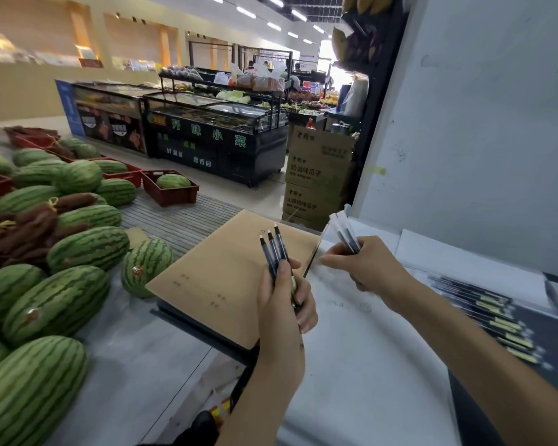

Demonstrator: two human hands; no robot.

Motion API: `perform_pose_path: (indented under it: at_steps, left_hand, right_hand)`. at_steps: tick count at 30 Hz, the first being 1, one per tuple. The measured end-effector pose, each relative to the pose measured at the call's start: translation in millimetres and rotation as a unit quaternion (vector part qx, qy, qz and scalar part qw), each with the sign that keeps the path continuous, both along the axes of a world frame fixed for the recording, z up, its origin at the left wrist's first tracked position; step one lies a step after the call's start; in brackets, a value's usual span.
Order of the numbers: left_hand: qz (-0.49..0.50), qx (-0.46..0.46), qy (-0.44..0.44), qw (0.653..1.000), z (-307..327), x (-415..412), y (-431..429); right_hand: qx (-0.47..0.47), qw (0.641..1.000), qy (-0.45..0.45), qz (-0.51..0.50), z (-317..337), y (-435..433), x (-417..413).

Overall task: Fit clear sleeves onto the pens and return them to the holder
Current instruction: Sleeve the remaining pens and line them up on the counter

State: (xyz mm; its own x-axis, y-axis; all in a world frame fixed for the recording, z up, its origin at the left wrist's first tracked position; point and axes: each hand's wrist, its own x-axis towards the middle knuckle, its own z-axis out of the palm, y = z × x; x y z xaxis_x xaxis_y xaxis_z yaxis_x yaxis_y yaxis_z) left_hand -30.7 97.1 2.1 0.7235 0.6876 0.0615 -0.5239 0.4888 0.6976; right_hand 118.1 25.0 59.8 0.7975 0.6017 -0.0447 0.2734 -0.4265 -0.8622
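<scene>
— Green striped watermelons (58, 304) piled along the bench (136, 365) left edge, one more in a red crate (171, 191) further back. Next?
— Brown kraft notebook (219, 278), lying flat mid-bench, its left corner just beside a melon. Left hand (284, 304) is over its near right corner.
— Left grip?
— Closed round three dark pens (271, 249), fanned a little, pale tips pointing up and away. Thumb lies across the barrels.
— Right hand?
— Right hand (364, 268) sits just right of the notebook's far corner, above a white paper sheet (361, 365). Grip wrapped round a sleeved bunch (347, 235): dark barrels, upper ends in clear sleeves. Blurred, count unclear.
— Hands touching?
— No, apart, with the notebook's right edge between them.
— Far right?
— Row of pens (484, 320), dark with yellowish labels, lying side by side on a dark surface (554, 342) at the bench right edge. Blurred. Cannot tell if that surface is the holder.
— Background?
— Cardboard boxes (316, 175) stacked beyond the bench far edge, white wall panel (480, 140) at the right.
</scene>
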Motion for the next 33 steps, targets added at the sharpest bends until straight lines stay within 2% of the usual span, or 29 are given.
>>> perform_pose_path:
  at_steps: [3, 6, 10, 14, 18, 23, 30, 31, 33]
  left_hand:
    - [0.0, 0.002, 0.004, 1.0, -1, 1, 0]
    - [0.005, 0.005, 0.004, 1.0, 0, 1, -1]
    - [0.005, 0.007, 0.011, 1.0, 1, 1, -2]
    - [0.008, 0.01, 0.015, 1.0, 2, 0, -2]
    - [0.008, 0.018, 0.017, 1.0, 2, -1, -3]
    - [0.006, 0.028, 0.024, 0.999, 4, -1, -3]
    - [0.001, 0.048, 0.036, 0.998, 4, 1, -6]
    - [0.002, 0.054, 0.04, 0.998, 4, 0, -7]
    - [0.006, 0.081, 0.053, 0.995, 4, -1, -7]
  right_hand:
    - [-0.03, 0.996, -0.078, -0.018, -7, 0, 1]
    - [-0.115, 0.979, -0.166, -0.02, -10, 0, 6]
    - [-0.145, 0.973, -0.179, -0.02, -16, -2, 9]
    - [-0.1, 0.98, -0.17, -0.033, -21, -5, 9]
    - [-0.125, 0.979, -0.158, -0.009, -18, -4, 5]
    - [-0.182, 0.953, -0.242, -0.009, -15, -4, 6]
    - [-0.219, 0.913, -0.339, 0.054, -19, -17, 7]
    - [-0.213, 0.916, -0.335, 0.048, -19, -19, 7]
    - [-0.139, 0.951, -0.277, 0.018, -15, -25, 7]
